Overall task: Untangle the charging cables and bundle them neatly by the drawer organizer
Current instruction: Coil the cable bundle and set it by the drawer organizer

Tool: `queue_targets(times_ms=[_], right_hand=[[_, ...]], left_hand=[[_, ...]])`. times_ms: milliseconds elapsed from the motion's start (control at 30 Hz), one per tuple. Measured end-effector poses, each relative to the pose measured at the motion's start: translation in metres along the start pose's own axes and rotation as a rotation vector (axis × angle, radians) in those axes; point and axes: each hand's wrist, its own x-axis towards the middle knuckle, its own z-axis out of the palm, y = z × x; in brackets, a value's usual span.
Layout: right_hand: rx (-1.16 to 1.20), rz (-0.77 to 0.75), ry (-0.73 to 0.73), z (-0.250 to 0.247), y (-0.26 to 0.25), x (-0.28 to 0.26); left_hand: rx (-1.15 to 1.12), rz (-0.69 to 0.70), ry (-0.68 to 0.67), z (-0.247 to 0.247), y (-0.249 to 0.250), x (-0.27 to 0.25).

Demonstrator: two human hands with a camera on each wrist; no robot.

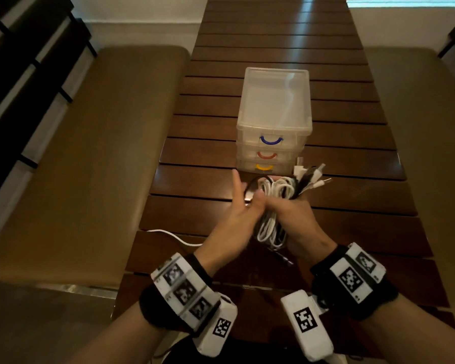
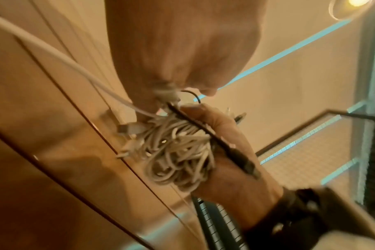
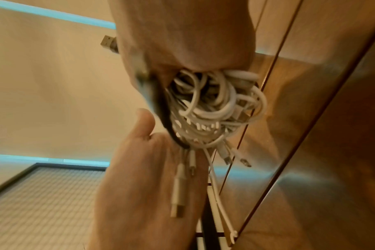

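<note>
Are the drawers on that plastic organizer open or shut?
Shut: all three fronts of the organizer sit flush, none pulled out.

No readable words, brand names or numbers anywhere that I can spot, just black-and-white square code markers on the wrist bands (image 1: pixel 185 290) and the white camera boxes (image 1: pixel 306 325) strapped to both wrists, and those are patterns, not actual text.
</note>
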Motion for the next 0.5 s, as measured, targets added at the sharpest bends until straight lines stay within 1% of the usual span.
queue_targets(times_ms=[67, 200, 300, 400, 500], right_hand=[[0.082, 0.073, -0.036, -0.002, -0.003, 0.001], [0.151, 0.074, -0.185, -0.004, -0.008, -0.001], [0.188, 0.103, -0.221, -0.006, -0.008, -0.001], [0.132, 0.119, -0.245, -0.012, -0.008, -0.002], [0.027, 0.092, -0.214, -0.018, -0.009, -0.004]], left_hand=[[0.133, 0.062, -0.01, 0.003, -0.009, -0.006], [0.19, 0.135, -0.011, 0.005, -0.024, -0.01], [0.388, 0.163, -0.017, 0.005, -0.014, -0.016], [0.642, 0.142, -0.061, 0.002, -0.006, -0.02], [0.823, 0.124, -0.081, -0.001, -0.004, -0.014]])
